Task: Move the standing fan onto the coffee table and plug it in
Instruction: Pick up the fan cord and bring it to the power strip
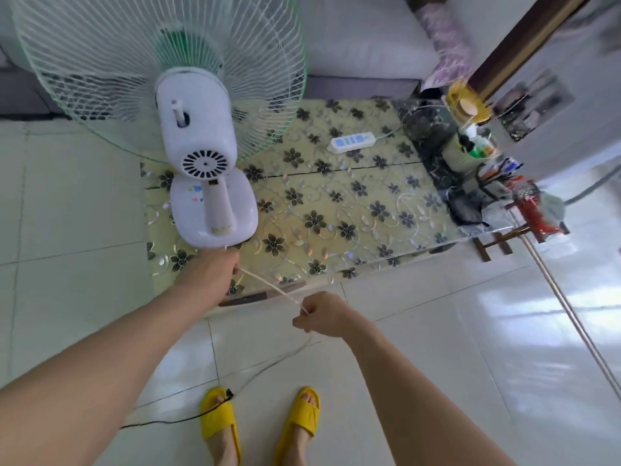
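The white fan [198,136] with a green-rimmed wire guard stands on the left end of the coffee table [353,210], which has a flower-patterned cover. Its pale cord [272,288] leaves the base at the table's front edge. My left hand [210,272] grips the cord right at the base. My right hand [319,314] pinches the same cord further along, just off the table's front edge. From there the cord trails down across the floor tiles toward my feet. A white power strip [351,142] with blue sockets lies on the table's far side.
Jars, bottles and clutter [470,146] crowd the table's right end. A red stool [534,210] stands beside it and a long pole [571,314] leans across the floor at right. A grey sofa [363,45] lies behind the table. A black cable [174,420] runs by my yellow slippers.
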